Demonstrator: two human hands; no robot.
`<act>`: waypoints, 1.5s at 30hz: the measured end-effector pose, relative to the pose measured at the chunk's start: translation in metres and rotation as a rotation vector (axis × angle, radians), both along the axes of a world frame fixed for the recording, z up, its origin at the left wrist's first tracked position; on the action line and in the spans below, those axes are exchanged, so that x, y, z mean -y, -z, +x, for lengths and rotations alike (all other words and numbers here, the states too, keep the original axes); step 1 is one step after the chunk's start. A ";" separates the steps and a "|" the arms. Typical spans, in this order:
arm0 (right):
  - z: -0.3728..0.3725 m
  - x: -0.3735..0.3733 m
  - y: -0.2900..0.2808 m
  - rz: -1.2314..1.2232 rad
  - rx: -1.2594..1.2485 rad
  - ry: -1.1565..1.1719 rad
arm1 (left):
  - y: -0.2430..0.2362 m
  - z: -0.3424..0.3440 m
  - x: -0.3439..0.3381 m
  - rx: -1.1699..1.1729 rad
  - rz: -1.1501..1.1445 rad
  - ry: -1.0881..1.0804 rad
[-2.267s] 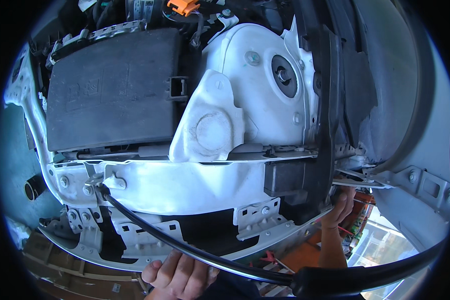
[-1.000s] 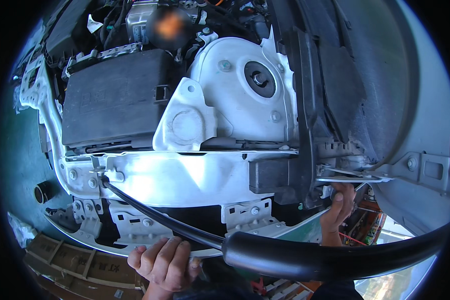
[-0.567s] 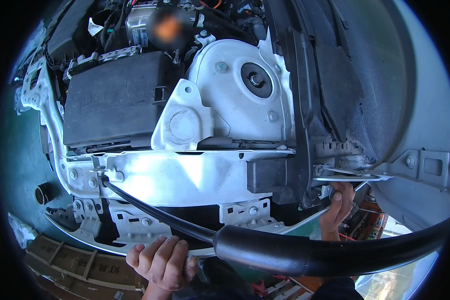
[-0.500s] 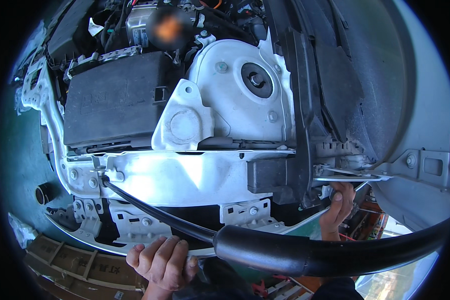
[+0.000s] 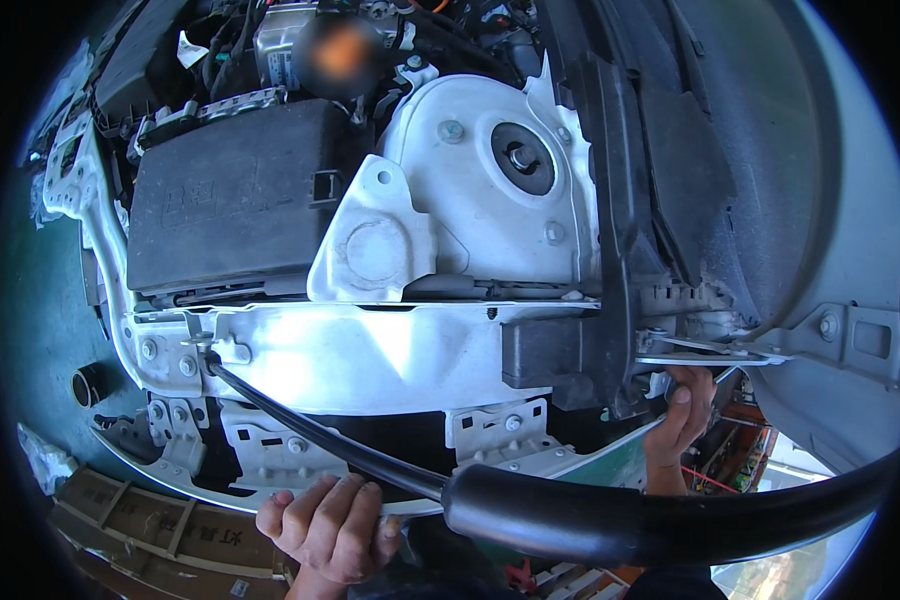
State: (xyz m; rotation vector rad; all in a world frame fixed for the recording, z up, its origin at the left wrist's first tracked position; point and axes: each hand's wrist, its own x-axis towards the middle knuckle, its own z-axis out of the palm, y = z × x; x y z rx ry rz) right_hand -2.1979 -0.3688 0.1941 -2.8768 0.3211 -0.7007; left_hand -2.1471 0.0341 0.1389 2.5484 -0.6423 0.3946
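A white car fender [image 5: 595, 457] runs along the near side of an open engine bay, its upper edge curving across the view. Over this edge, near the lower middle, the fingers of my left hand [image 5: 325, 525] are curled, closed on the panel. My right hand [image 5: 680, 420] grips the fender's right end, below the bonnet hinge [image 5: 710, 350]; its fingertips are partly hidden there. A thick black gas strut [image 5: 560, 515] slants in front of both hands, from a metal bracket [image 5: 202, 345] at left to the right rim. Metal fender brackets [image 5: 495, 430] show inside the edge.
Beyond the white inner rail [image 5: 350, 350] sit a black box cover [image 5: 225, 200] and a white strut tower [image 5: 450, 180]. The raised bonnet [image 5: 840, 150] fills the right. Cardboard boxes [image 5: 160, 520] and a black ring-shaped part [image 5: 88, 385] lie on the green floor.
The view has shifted slightly, so the strut and the engine bay's right part appear a little further right. Both hands keep the same hold on the fender.
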 end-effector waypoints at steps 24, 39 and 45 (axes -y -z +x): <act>-0.010 0.006 0.001 0.000 -0.046 0.051 | -0.007 0.002 0.001 -0.049 -0.040 0.016; -0.012 0.008 0.002 -0.005 -0.044 0.046 | -0.005 0.002 -0.001 -0.023 0.024 0.019; -0.012 0.007 0.002 0.033 -0.045 0.065 | -0.005 0.000 -0.002 -0.038 0.021 0.012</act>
